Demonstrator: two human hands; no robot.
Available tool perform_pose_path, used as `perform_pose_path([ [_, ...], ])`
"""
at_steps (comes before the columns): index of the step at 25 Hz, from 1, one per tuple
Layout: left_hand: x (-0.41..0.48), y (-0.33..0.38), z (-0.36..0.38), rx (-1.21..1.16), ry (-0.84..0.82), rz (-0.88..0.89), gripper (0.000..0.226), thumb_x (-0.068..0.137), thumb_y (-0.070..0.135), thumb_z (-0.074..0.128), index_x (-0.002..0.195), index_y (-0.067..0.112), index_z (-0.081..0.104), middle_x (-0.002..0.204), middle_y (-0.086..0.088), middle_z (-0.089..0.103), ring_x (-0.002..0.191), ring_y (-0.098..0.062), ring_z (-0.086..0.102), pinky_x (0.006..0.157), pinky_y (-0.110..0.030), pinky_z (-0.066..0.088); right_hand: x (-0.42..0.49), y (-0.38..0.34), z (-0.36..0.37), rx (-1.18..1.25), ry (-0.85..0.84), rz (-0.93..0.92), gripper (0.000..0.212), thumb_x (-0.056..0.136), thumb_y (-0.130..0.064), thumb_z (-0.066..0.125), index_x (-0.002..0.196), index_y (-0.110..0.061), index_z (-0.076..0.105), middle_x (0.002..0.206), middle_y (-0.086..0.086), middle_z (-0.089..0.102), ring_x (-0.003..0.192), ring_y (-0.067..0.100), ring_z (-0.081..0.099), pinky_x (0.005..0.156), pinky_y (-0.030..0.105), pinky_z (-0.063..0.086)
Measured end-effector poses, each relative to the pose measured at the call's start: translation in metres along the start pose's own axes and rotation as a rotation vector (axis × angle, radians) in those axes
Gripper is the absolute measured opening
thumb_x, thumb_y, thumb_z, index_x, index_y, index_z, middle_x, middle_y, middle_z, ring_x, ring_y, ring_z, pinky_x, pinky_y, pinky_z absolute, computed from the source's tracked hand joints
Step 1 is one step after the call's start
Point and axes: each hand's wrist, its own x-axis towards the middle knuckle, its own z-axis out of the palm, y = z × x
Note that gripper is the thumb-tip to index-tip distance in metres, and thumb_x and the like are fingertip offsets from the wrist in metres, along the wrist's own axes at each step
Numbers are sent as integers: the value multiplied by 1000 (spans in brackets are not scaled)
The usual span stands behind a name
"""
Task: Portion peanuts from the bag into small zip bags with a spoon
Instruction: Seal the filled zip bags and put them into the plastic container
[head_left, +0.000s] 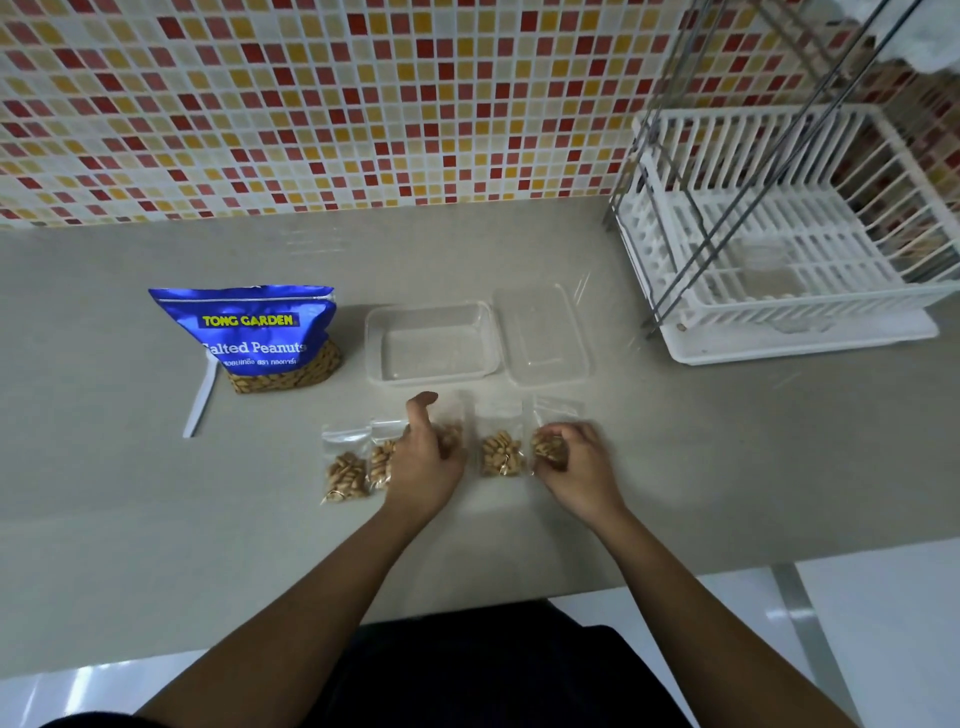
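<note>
Here, in the head view, a smooth grey-beige worktop (156, 519) runs along a wall (311, 104) of small glossy mosaic tiles in red, orange and cream. A pale, shiny floor (883, 623) shows past its near edge. At the far right stands a white slatted plastic dish rack (779, 291) with thin metal rods crossing it. A blue foil peanut bag (260, 332) stands upright at the left, its clear lower window full of tan peanuts. A white plastic spoon (202, 400) lies flat just beside it on its left. To the right of the peanut bag sit a clear rectangular container (431, 345) and, just beside it, a clear lid (543, 335). Nearer the person, five small zip bags (501, 447) lie in a row, each of thin clear film with a clump of peanuts in its lower half. The left hand (428, 457) covers the middle bag (453, 428), thumb raised and fingers bent down onto it; whether it grips cannot be told. The right hand (576, 467) curls its fingers round the rightmost bag (548, 444).
</note>
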Motion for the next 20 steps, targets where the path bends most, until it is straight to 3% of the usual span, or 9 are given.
perform_pose_path([
  [2, -2, 5, 3, -162, -86, -71, 66, 81, 5, 61, 133, 17, 23, 84, -4, 59, 79, -24, 62, 72, -35, 52, 0, 0, 0, 15, 4, 10, 39, 72, -6, 71, 110, -12, 63, 116, 12, 51, 105, 23, 55, 87, 9, 30],
  [6, 2, 8, 20, -30, -1, -169, 68, 82, 15, 65, 136, 9, 24, 99, -14, 64, 95, -31, 62, 81, -32, 46, 0, 1, 1, 24, -33, 20, 41, 72, -6, 71, 112, -12, 62, 118, 12, 49, 106, 25, 57, 95, 18, 37],
  [9, 8, 11, 23, -201, 17, -400, 62, 77, 10, 70, 128, 11, 35, 87, -2, 62, 84, -22, 61, 74, -29, 49, 1, 3, 1, 3, -59, 24, 41, 73, -10, 71, 113, -12, 62, 118, 13, 53, 106, 25, 57, 96, 22, 39],
  [11, 13, 10, 25, -322, 31, -498, 54, 72, 10, 71, 120, 6, 46, 90, -4, 65, 85, -22, 63, 73, -31, 53, 2, 3, 2, 9, -64, 16, 41, 74, -8, 70, 113, -10, 62, 118, 14, 54, 107, 25, 58, 97, 24, 41],
  [15, 12, 18, 35, -42, 3, -372, 35, 75, 16, 68, 107, 6, 56, 97, -12, 64, 94, -30, 59, 77, -31, 46, 1, 0, 3, 20, -76, -21, 42, 73, -4, 69, 114, -6, 62, 116, 14, 57, 108, 27, 57, 98, 28, 43],
  [20, 16, 27, 42, -188, -51, -445, 41, 74, 17, 69, 106, 18, 42, 92, -8, 59, 84, -26, 59, 71, -31, 49, -3, 2, 5, 77, -53, -42, 46, 72, 2, 65, 117, -7, 58, 117, 11, 57, 109, 25, 57, 97, 33, 46],
])
